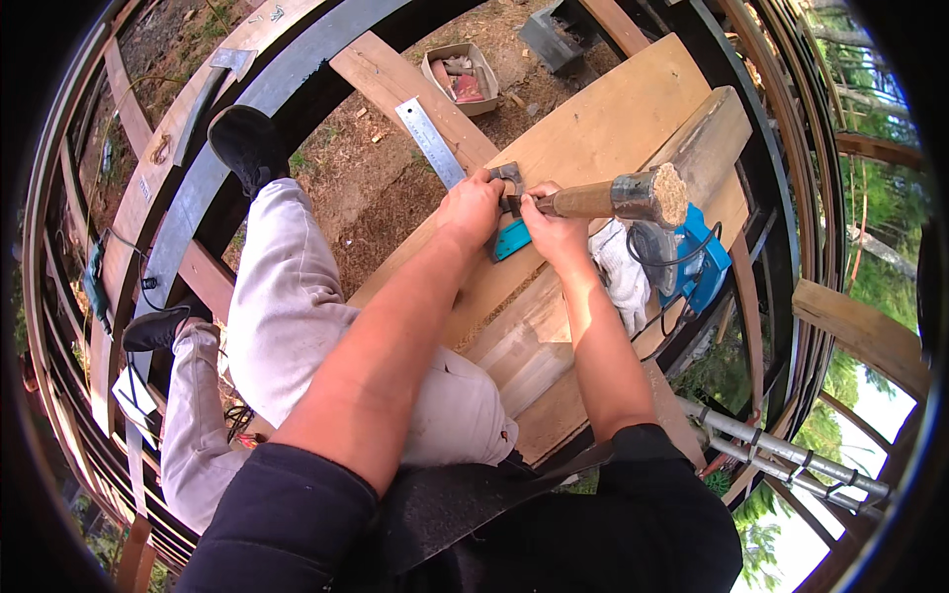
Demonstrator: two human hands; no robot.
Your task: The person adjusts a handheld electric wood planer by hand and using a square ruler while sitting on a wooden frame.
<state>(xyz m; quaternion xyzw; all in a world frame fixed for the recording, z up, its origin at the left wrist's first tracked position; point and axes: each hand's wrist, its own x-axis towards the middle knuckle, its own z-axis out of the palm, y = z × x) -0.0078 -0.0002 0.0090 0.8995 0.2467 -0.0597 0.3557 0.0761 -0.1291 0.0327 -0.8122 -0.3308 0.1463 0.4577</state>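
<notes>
In my right hand (pixel 556 225), closed round its lower end, is a chisel (pixel 583 202) with a thick wooden handle. Its metal-hooped, frayed butt points up to the right. My left hand (pixel 469 210) is closed at the dark metal end of the chisel, fingers close to the right hand; the tip is hidden. A grey metal piece (pixel 507 174) shows just beyond the left fingers; I cannot tell its kind. Below the hands, a teal object (pixel 512 240) lies on the wide wooden board (pixel 603 114).
A metal ruler (pixel 431 140) lies on a crossing plank at the far left of the board. White gloves (pixel 623 272) and a blue corded power tool (pixel 700 262) sit to the right. Beyond is a box of scraps (pixel 463 79) on the ground. Dark steel beams frame the work.
</notes>
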